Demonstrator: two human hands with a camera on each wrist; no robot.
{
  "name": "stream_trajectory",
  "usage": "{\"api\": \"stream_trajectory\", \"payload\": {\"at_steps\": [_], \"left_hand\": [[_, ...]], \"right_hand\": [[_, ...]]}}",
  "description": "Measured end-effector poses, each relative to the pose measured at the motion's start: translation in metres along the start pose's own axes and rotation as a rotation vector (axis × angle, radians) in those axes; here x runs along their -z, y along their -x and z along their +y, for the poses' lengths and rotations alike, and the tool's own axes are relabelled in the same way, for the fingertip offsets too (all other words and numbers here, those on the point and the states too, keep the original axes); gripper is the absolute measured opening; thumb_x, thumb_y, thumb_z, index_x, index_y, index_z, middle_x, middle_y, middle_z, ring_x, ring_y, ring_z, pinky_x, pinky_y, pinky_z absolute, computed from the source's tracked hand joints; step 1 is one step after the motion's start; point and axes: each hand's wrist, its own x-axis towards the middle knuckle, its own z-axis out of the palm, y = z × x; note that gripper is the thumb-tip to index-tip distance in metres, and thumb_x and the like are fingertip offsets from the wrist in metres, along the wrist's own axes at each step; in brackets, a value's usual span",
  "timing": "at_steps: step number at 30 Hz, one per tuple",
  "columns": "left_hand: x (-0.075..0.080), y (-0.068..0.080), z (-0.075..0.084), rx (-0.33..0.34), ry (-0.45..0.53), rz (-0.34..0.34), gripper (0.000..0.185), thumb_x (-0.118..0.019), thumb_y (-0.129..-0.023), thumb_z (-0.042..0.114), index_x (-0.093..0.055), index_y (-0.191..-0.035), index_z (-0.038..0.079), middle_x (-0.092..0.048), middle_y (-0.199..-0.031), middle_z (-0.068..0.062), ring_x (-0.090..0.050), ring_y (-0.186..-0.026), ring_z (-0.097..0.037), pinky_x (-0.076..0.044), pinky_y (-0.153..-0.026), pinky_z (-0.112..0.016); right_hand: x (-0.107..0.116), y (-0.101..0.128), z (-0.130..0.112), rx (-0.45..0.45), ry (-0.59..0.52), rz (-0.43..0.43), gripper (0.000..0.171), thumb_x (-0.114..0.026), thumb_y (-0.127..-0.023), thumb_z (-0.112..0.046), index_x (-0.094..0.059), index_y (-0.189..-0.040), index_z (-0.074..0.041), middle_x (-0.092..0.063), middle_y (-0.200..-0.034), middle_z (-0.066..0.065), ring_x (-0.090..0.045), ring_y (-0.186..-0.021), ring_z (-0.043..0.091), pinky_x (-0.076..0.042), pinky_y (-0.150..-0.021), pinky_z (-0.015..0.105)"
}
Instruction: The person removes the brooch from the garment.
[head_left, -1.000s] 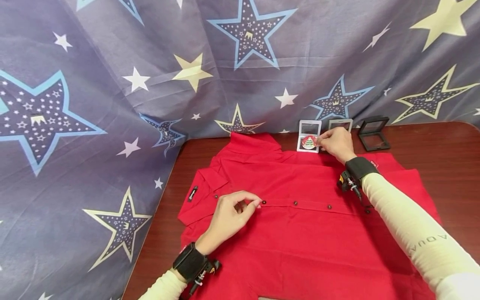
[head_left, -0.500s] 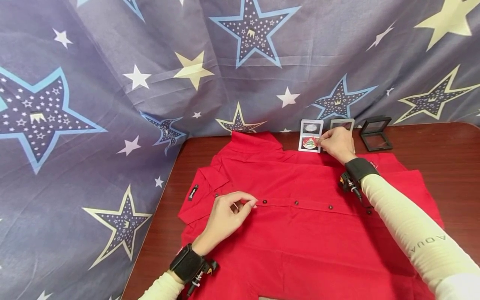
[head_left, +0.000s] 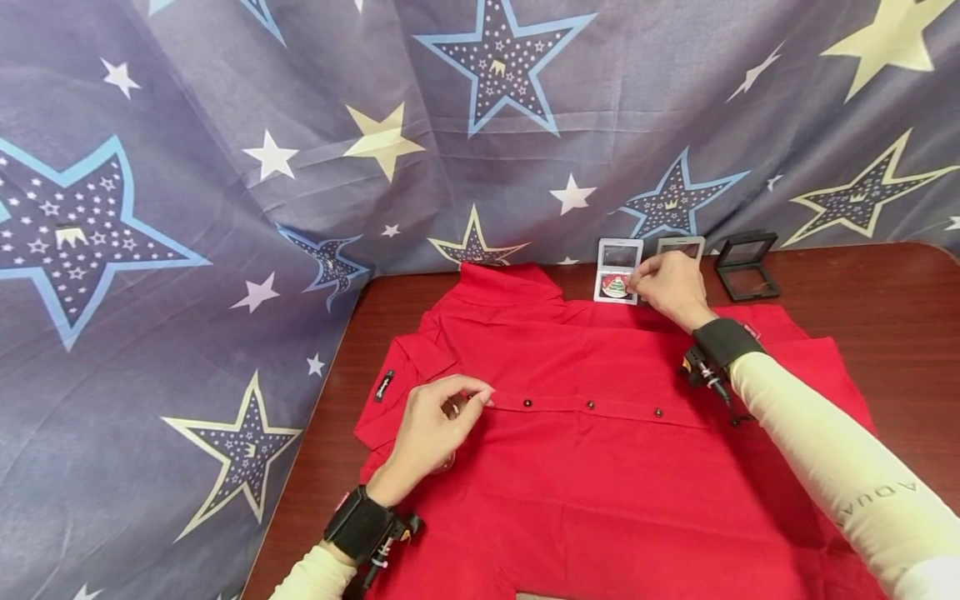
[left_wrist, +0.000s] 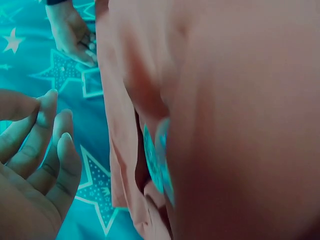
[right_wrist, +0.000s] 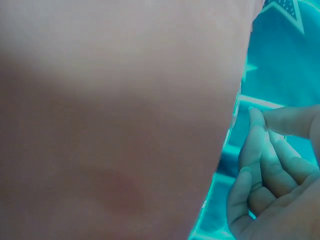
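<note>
Right now your right hand (head_left: 670, 286) pinches the round badge (head_left: 616, 286) sitting in the white case (head_left: 618, 272) at the table's far edge, just beyond the red shirt (head_left: 600, 433). Judging by that, the badge is not yet out of its case and nothing is pinned on. Your left hand (head_left: 431, 425) rests on the shirt's placket near the collar, fingertips drawn together; whether they pinch cloth you cannot tell. A grey case (head_left: 681, 247) hides partly behind your right hand, a black case (head_left: 745, 267) beside it. Both wrist views are blurred, colour-shifted.
</note>
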Motion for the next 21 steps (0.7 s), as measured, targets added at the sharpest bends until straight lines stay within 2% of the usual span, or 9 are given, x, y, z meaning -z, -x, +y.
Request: {"api": "stream_trajectory", "payload": {"at_steps": [8,12,16,21], "left_hand": [[0.007,-0.001,-0.007,-0.033,-0.097,0.025,0.006,-0.075,-0.095,0.021,-0.078,-0.1,0.023,-0.066,-0.082,0.017,-0.055,-0.058,-0.011,-0.044,-0.053,-0.021],[0.01,0.0,-0.013,-0.031,-0.124,0.035,0.01,-0.078,-0.092,0.017,-0.078,-0.1,0.023,-0.067,-0.083,0.017,-0.055,-0.056,-0.01,-0.044,-0.052,-0.02],[0.015,0.001,-0.018,-0.018,-0.154,0.049,0.012,-0.079,-0.091,0.015,-0.078,-0.099,0.023,-0.068,-0.083,0.016,-0.057,-0.057,-0.008,-0.045,-0.054,-0.02],[0.021,0.002,-0.024,-0.011,-0.207,0.052,0.008,-0.077,-0.093,0.02,-0.079,-0.101,0.019,-0.069,-0.086,0.017,-0.054,-0.059,-0.007,-0.044,-0.056,-0.022]], "right_hand": [[0.008,0.013,-0.012,0.105,-0.033,-0.002,0.019,-0.064,-0.082,-0.009,-0.083,-0.084,-0.012,-0.073,-0.071,0.002,-0.059,-0.075,0.024,-0.042,-0.069,0.035],[0.009,0.02,-0.017,0.151,-0.039,0.005,0.022,-0.062,-0.08,-0.007,-0.083,-0.085,-0.014,-0.069,-0.066,0.0,-0.055,-0.069,0.022,-0.039,-0.066,0.034],[0.005,0.03,-0.023,0.187,-0.065,-0.039,0.019,-0.065,-0.083,-0.009,-0.083,-0.087,-0.015,-0.064,-0.062,-0.003,-0.052,-0.061,0.018,-0.037,-0.063,0.032],[0.002,0.043,-0.038,0.263,-0.118,-0.103,0.01,-0.073,-0.088,-0.012,-0.082,-0.089,-0.016,-0.07,-0.071,-0.004,-0.061,-0.064,0.013,-0.043,-0.065,0.032]]}}
